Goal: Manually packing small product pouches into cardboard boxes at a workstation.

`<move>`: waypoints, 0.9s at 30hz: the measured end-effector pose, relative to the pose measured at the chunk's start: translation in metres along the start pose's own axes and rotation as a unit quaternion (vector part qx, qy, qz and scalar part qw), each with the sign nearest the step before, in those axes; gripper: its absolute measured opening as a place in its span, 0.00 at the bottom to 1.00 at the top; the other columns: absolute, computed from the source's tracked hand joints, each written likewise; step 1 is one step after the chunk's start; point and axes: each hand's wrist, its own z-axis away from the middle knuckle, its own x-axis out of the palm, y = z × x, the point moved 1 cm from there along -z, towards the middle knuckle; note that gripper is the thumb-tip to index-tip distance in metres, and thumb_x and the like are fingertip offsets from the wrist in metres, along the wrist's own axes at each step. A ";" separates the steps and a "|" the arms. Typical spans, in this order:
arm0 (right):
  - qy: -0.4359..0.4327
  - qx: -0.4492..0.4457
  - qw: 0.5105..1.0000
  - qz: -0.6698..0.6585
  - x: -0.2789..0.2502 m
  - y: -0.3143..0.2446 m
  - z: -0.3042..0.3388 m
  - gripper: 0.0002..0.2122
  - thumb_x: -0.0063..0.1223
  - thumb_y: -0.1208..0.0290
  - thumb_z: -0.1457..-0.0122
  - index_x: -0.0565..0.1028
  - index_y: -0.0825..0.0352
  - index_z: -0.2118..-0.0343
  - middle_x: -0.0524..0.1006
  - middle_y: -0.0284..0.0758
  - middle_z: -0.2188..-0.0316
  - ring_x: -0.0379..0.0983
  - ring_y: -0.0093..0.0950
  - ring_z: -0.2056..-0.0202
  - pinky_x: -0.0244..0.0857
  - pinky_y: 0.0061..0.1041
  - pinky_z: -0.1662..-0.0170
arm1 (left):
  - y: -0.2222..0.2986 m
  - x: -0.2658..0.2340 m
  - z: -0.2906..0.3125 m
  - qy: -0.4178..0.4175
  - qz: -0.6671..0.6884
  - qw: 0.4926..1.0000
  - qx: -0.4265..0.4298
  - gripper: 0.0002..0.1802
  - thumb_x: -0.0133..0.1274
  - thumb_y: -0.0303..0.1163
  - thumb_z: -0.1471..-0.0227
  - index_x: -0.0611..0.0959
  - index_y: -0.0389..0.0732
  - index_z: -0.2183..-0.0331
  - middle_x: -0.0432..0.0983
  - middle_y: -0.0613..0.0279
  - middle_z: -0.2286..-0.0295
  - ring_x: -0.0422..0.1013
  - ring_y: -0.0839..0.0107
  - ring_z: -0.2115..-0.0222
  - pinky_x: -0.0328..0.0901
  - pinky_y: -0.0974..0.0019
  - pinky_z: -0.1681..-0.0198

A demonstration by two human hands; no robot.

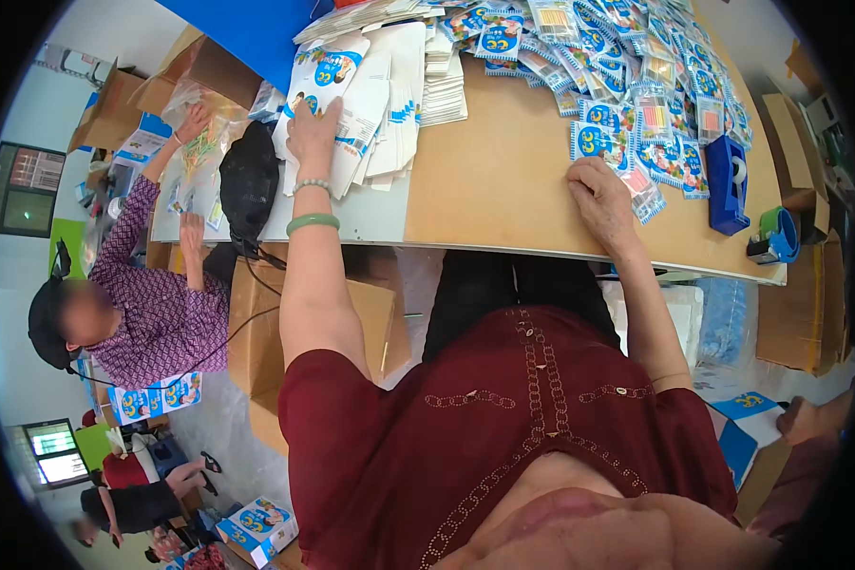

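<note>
My left hand [313, 133] reaches over a pile of flat folded cartons [404, 66] at the left. Its fingers and thumb grip a white and blue printed carton [328, 62] on top. A beaded bracelet and a green bangle circle that wrist. On the right, my right hand [603, 195] rests on the tabletop with fingers curled and nothing visible in them. It lies against the near edge of a heap of small blue and white packets [598, 123], some with clear fronts showing coloured strips.
A blue tape dispenser [728, 185] and a blue tape roll [775, 237] stand at the right table edge. A black bag [250, 185] lies left of my left arm. Beyond it a co-worker [152, 313] handles a clear plastic bag [199, 133]. Cardboard boxes [256, 323] stand below the table.
</note>
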 end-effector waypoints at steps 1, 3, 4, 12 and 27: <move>-0.002 -0.002 1.000 -0.001 -0.001 -0.001 0.000 0.03 0.53 0.80 0.50 0.74 0.69 0.72 0.75 0.34 0.69 0.74 0.34 0.65 0.66 0.27 0.62 | -0.008 0.002 -0.002 -0.022 0.025 0.999 0.000 0.47 0.52 0.61 0.54 0.63 0.41 0.41 0.59 0.44 0.43 0.50 0.45 0.40 0.46 0.43 0.40; -0.007 -0.009 1.000 -0.004 -0.002 -0.003 -0.001 0.02 0.53 0.79 0.50 0.74 0.69 0.72 0.75 0.34 0.69 0.74 0.35 0.65 0.66 0.27 0.62 | -0.025 0.007 -0.004 -0.063 0.075 0.995 -0.001 0.47 0.52 0.61 0.53 0.62 0.39 0.41 0.59 0.43 0.43 0.49 0.40 0.40 0.46 0.43 0.40; -0.009 -0.010 1.000 -0.005 -0.002 -0.003 -0.001 0.02 0.53 0.79 0.50 0.74 0.69 0.72 0.75 0.34 0.69 0.74 0.35 0.65 0.66 0.27 0.62 | -0.023 0.009 0.005 -0.063 0.075 0.995 -0.003 0.47 0.52 0.61 0.53 0.62 0.39 0.41 0.59 0.43 0.43 0.49 0.40 0.40 0.46 0.43 0.40; -0.019 0.010 1.000 0.022 -0.002 -0.001 0.002 0.03 0.53 0.80 0.48 0.74 0.69 0.69 0.75 0.34 0.66 0.73 0.32 0.63 0.65 0.23 0.59 | 0.043 -0.027 0.162 -0.164 -0.063 0.967 0.187 0.55 0.61 0.55 0.60 0.55 0.39 0.38 0.44 0.40 0.38 0.38 0.39 0.37 0.40 0.38 0.38; 0.016 -0.034 0.998 -0.057 0.002 0.009 0.007 0.07 0.51 0.76 0.43 0.74 0.70 0.63 0.76 0.35 0.62 0.73 0.27 0.60 0.65 0.25 0.55 | 0.017 -0.102 0.235 0.118 0.129 0.939 0.298 0.15 0.55 0.21 0.52 0.79 0.35 0.58 0.80 0.54 0.68 0.77 0.62 0.67 0.72 0.63 0.63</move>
